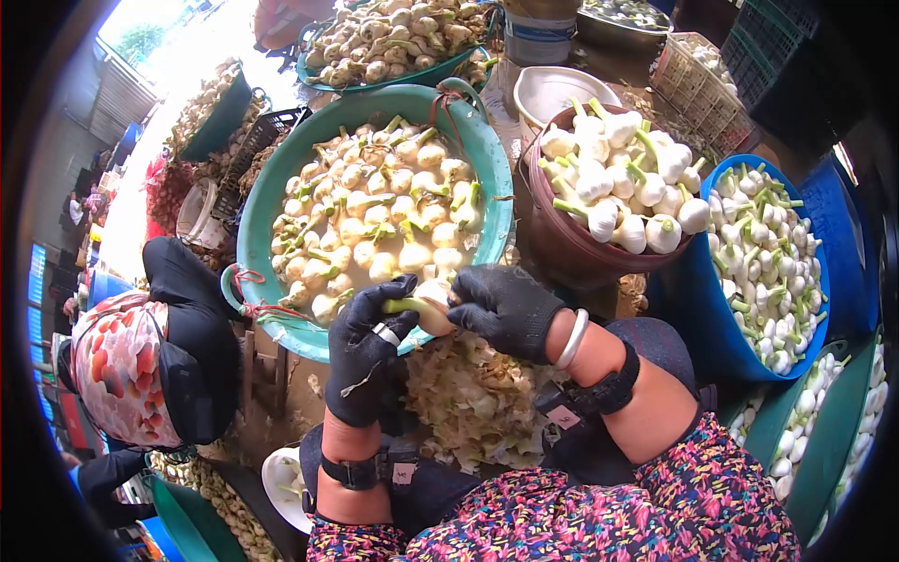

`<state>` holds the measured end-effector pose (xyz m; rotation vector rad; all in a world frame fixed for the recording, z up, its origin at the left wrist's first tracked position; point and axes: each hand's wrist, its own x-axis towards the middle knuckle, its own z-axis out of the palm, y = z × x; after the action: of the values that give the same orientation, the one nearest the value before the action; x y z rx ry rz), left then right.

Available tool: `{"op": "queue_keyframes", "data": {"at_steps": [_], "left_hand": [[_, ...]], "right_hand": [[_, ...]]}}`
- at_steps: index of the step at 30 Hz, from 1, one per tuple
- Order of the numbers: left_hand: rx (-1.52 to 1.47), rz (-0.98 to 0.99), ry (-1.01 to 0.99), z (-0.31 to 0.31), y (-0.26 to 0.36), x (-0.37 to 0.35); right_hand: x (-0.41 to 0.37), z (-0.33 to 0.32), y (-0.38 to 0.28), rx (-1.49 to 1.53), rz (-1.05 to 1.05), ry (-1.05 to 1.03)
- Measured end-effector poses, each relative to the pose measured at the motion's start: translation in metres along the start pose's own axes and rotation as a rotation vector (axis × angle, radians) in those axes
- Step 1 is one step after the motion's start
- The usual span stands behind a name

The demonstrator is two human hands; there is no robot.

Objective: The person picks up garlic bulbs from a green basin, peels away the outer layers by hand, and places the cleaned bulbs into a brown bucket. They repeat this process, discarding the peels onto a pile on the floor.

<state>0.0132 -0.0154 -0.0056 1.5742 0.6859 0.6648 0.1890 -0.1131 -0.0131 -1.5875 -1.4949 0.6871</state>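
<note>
Both of my hands wear black gloves and meet at the near rim of a green tub [245,201]. My left hand [367,342] is closed on a garlic bulb [433,309] by its green stem. My right hand [506,309] pinches the bulb's other side, its fingertips partly hidden behind the bulb. Inside the tub, many unpeeled garlic bulbs [375,211] float in murky water. Below my hands lies a heap of papery garlic skins [478,398]. To the right, a brown bucket [552,234] is piled high with clean white garlic bulbs [627,178].
A blue tub [712,300] of white garlic stands at the right, near a beige plastic crate [698,94]. Another green tub [375,80] heaped with unpeeled bulbs stands at the back. A person in a flowered head covering [126,365] sits close at the left, beside a white bowl [284,492].
</note>
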Motion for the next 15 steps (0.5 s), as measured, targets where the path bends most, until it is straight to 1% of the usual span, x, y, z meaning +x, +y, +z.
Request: {"op": "queue_keyframes", "data": {"at_steps": [1, 2, 3, 5, 6, 7, 9, 10, 11, 12, 13, 14, 15], "left_hand": [[-0.095, -0.031, 0.043, -0.002, -0.001, 0.001], [-0.173, -0.056, 0.085, -0.006, -0.001, 0.002], [-0.111, -0.042, 0.087, -0.013, -0.003, 0.004], [-0.222, 0.012, 0.084, -0.019, -0.006, 0.006], [-0.221, 0.013, 0.08, -0.017, -0.004, 0.006], [-0.228, 0.015, 0.073, -0.015, -0.003, 0.005], [-0.241, 0.012, 0.071, -0.012, -0.003, 0.002], [-0.276, 0.016, 0.06, -0.011, -0.004, 0.002], [-0.311, 0.022, 0.047, -0.01, -0.003, 0.003], [-0.312, 0.021, 0.041, -0.008, -0.002, 0.003], [-0.377, -0.028, 0.031, -0.006, 0.0, 0.002], [-0.442, -0.076, 0.022, -0.004, 0.002, 0.001], [-0.441, -0.077, 0.019, -0.002, 0.004, 0.001]], "right_hand": [[-0.001, -0.002, 0.0, 0.093, 0.003, -0.163], [-0.003, -0.001, -0.001, 0.135, 0.009, -0.27], [-0.006, 0.002, -0.003, 0.18, 0.015, -0.377], [-0.007, 0.015, 0.0, 0.012, 0.121, -0.84], [-0.009, 0.024, -0.002, -0.075, 0.129, -0.896], [-0.009, 0.022, 0.001, -0.073, 0.133, -0.891], [-0.004, 0.006, 0.0, -0.173, 0.131, -0.481], [0.001, -0.003, -0.004, -0.048, 0.221, -0.258], [0.003, -0.014, -0.01, 0.033, 0.308, -0.12], [0.003, -0.014, -0.007, 0.169, 0.238, 0.013], [0.002, -0.013, -0.003, 0.304, 0.167, 0.145], [0.003, -0.007, 0.001, 0.304, 0.169, 0.149], [0.006, 0.002, 0.004, 0.468, 0.043, 0.143]]}}
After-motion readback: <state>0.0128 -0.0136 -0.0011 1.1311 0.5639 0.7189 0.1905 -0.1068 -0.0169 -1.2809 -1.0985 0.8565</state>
